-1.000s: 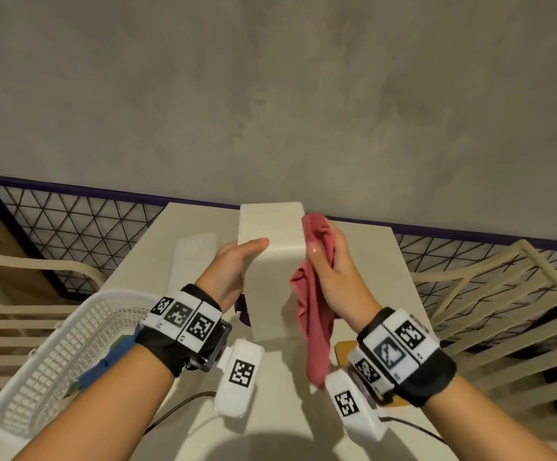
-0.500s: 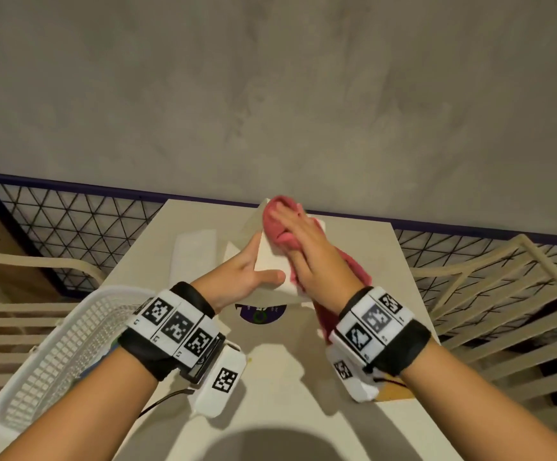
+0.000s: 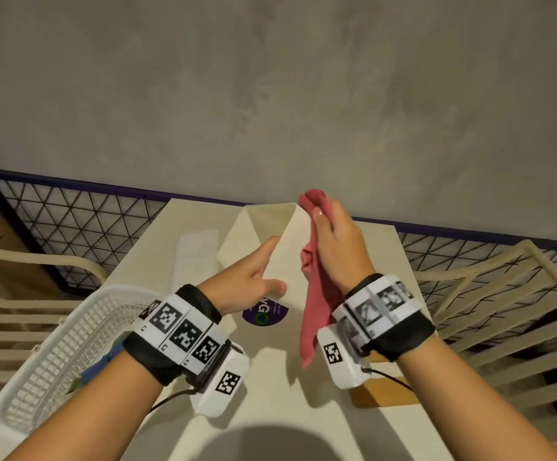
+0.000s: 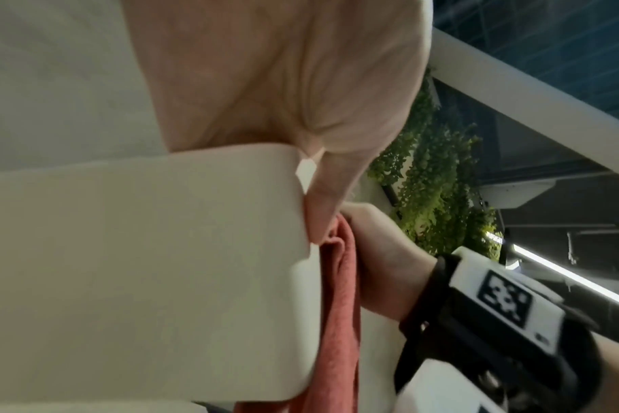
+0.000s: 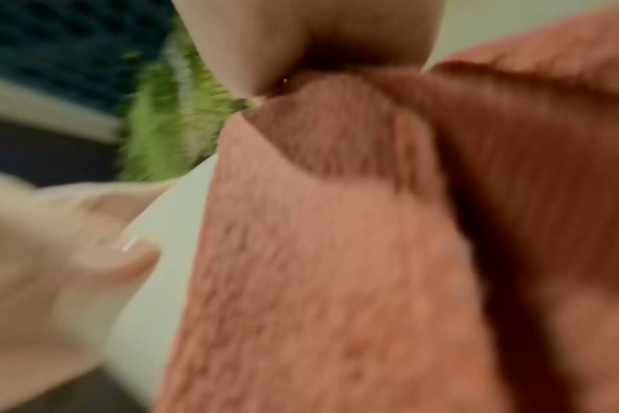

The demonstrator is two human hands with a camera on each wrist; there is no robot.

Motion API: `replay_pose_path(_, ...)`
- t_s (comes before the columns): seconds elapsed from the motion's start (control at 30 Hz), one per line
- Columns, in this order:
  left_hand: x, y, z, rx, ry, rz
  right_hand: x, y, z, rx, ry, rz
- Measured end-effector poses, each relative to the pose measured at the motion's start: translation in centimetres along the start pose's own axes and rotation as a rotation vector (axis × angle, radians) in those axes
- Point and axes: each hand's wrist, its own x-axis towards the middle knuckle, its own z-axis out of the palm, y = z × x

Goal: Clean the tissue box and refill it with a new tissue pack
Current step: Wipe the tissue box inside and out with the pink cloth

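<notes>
While the left hand (image 3: 252,277) grips the plain cream tissue box (image 3: 285,257), right hand (image 3: 338,247) fingers clamp a red cloth (image 3: 313,314).

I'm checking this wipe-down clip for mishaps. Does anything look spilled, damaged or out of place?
Nothing stands out. The left hand holds the white tissue box tilted above the table, deliberately, while the right hand presses the red cloth against its side. No spill or damage shows.

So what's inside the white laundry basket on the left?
In the white basket, a blue item and a bit of green show beside the left hand's wristband. The forearm covers the rest of that corner, so I cannot tell what they are.
</notes>
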Motion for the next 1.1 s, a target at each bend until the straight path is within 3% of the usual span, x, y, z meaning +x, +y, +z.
replay_pose_path(0.1,-0.3,-0.3,-0.5,0.001,0.021,-0.001,0.9,1.2,-2.5,0.216,0.029,0.221)
replay_pose_path(0.23,0.5,0.0,-0.7,-0.063,0.101,-0.009,-0.1,1.3,-2.6,0.331,-0.118,0.233)
replay_pose_path(0.37,1.4,-0.2,0.8,-0.38,0.286,-0.056,-2.0,1.7,-0.6,0.123,-0.165,0.035)
replay_pose_path(0.5,0.9,-1.5,1.6,-0.458,0.288,-0.049,-3.9,2.1,-0.3,-0.071,-0.217,-0.15)
replay_pose_path(0.6,0.9,-1.8,1.7,-0.255,0.196,-0.027,-4.3,1.7,-0.2,-0.337,-0.272,-0.246)
replay_pose_path(0.67,1.0,-1.5,1.8,-0.108,0.168,-0.012,-3.2,1.7,-0.3,-0.279,-0.295,-0.247)
replay_pose_path(0.83,0.8,-0.8,1.6,0.053,0.158,0.029,0.1,2.5,-0.6,-0.033,-0.199,0.062)
replay_pose_path(0.9,0.6,-0.8,1.2,0.096,0.183,0.044,-1.9,2.0,-0.4,-0.042,-0.179,-0.004)
replay_pose_path(1.0,0.5,-0.9,1.0,0.224,0.212,0.049,-4.5,1.0,0.4,-0.059,-0.275,-0.146)
replay_pose_path(1.1,0.5,-0.3,1.1,0.326,0.169,0.081,-2.2,1.9,0.5,0.037,-0.246,-0.075)
